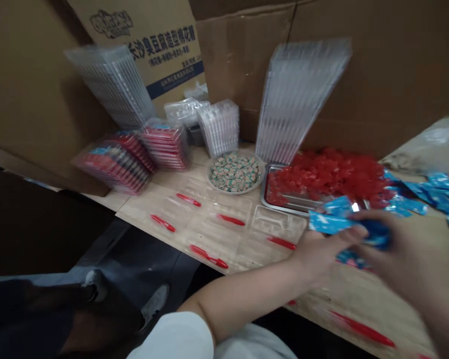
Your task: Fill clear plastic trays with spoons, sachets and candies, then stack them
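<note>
Bench setup, viewed from above. Brown corrugated cardboard panels stand behind a pale wooden tabletop, with a printed carton at back left. Tall stacks of clear ribbed plastic trays stand on end along the back. Beside them, at left, are stacks of clear trays loaded with red items.

Centre of bench: a shallow steel tray heaped with translucent red pieces. A round pale bowl holds small green-and-cream wrapped cubes. An empty-looking clear plastic tray lies flat near the front, among slim red plastic sticks scattered across the wood.

Work point: at the right front edge of the steel tray, both hands are raised just above the table. The left hand, white sleeve behind it, is closed on a strip of shiny blue foil sachets, which shows crumpled and glossy. The right hand curls around a dark-blue bundle, close beside the strip; blur hides whether that grip is tight, so cannot tell. More loose blue sachets lie at right, just beyond the red pieces.
</note>
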`<state>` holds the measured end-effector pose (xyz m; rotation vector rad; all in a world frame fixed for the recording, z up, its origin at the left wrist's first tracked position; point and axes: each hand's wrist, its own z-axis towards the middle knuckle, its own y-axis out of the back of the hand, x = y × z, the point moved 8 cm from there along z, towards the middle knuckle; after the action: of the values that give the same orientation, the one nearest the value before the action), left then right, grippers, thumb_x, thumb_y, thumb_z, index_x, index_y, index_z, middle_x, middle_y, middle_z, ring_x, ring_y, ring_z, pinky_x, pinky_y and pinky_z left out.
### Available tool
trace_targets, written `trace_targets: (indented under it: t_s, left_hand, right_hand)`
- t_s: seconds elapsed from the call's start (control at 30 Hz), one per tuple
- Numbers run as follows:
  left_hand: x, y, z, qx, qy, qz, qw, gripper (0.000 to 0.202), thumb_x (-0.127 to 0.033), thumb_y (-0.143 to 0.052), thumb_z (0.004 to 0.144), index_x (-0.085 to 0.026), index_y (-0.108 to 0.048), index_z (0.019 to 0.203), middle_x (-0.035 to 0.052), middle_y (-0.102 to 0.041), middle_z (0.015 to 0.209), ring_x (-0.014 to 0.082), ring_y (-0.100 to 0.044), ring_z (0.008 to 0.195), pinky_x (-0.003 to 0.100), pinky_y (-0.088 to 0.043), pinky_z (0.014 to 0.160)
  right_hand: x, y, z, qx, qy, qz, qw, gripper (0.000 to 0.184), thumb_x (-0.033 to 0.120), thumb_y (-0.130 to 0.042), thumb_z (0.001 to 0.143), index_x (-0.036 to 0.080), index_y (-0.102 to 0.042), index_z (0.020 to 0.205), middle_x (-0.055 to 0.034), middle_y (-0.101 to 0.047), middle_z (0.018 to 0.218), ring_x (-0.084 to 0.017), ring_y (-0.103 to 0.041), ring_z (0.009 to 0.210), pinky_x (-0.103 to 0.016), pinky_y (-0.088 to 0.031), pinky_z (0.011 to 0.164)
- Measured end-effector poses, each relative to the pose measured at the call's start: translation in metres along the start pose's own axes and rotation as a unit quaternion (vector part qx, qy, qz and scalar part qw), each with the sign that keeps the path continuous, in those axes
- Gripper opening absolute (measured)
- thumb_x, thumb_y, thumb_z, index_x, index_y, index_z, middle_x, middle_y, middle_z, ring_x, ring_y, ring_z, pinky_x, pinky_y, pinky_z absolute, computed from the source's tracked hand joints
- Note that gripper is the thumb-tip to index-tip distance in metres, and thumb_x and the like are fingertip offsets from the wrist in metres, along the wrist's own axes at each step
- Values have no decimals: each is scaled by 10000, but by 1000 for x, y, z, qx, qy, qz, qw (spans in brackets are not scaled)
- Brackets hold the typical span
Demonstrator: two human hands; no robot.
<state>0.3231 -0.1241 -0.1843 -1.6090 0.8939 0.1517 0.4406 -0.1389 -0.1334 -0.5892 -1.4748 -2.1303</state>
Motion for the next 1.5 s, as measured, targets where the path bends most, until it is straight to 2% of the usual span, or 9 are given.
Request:
trace_targets:
  t_s: [0.1,0.17,0.37,0.5,0.67,0.87,1.03,1.27,1.5]
  left_hand:
    - [-6,24,-4,-114,-10,-67,991,288,-338,-660,750,-146,-655,965,78,-680,949,188,-644,894,316,-476,860]
    - [-6,36,-8,-131,35,-96,986,225,-307,-593,806,-121,-663,911,96,-684,894,196,-655,858,322,-497,823]
    - [-16,63,-10,-163,41,-152,974,174,-219,-486,871,-141,-640,895,76,-669,1005,160,-655,855,285,-529,745]
    - [-34,79,-16,-189,-25,-62,980,169,-238,-558,827,-141,-623,950,65,-677,968,138,-650,779,244,-507,681]
    - [-16,72,-38,-116,59,31,991,300,-335,-657,744,-150,-635,979,47,-681,831,142,-630,715,242,-482,669]
    - [10,57,-58,-18,165,50,985,442,-512,-575,781,-243,-557,1131,31,-656,964,137,-619,730,264,-491,634]
    - [13,50,-62,65,182,65,979,567,-531,-626,731,-270,-504,1220,34,-640,1014,114,-609,663,238,-479,575]
    - [17,58,-64,23,161,93,982,469,-222,-729,636,-215,-592,1085,5,-662,892,131,-627,761,288,-470,765]
    - [17,60,-71,35,186,66,980,487,-369,-833,507,-175,-658,918,-4,-630,793,111,-588,682,316,-439,840]
  right_hand:
    - [35,-37,-7,9,22,13,1000,365,318,-554,741,220,-546,1093,-101,-602,1091,-289,-576,965,-447,-480,802]
    - [45,-49,-12,8,-13,57,998,415,288,-533,733,226,-522,1143,-87,-603,1103,-270,-590,947,-430,-485,803]
    - [31,-56,-27,-7,-162,168,972,491,341,-612,696,231,-524,1167,-54,-617,921,-217,-609,775,-354,-518,670]
    - [21,-54,-36,-31,-213,217,952,527,391,-649,700,284,-520,1199,-36,-612,905,-185,-599,707,-296,-509,575]
    - [35,-62,-35,25,-159,228,960,522,401,-663,691,289,-528,1182,-37,-619,966,-202,-609,802,-321,-522,676]
    - [37,-69,-41,14,-160,206,965,535,413,-613,712,265,-496,1213,-62,-624,1013,-234,-615,884,-402,-508,801]
    - [30,-67,-49,5,-159,173,972,537,463,-602,708,262,-518,1198,-71,-628,1043,-270,-608,948,-476,-464,884]
    - [25,-67,-57,-9,-249,278,928,543,518,-594,711,301,-504,1200,-76,-651,1064,-306,-612,1001,-481,-525,811]
    - [21,-72,-58,24,-225,254,940,431,536,-538,753,293,-580,1105,-73,-634,1138,-315,-603,1028,-444,-549,796]
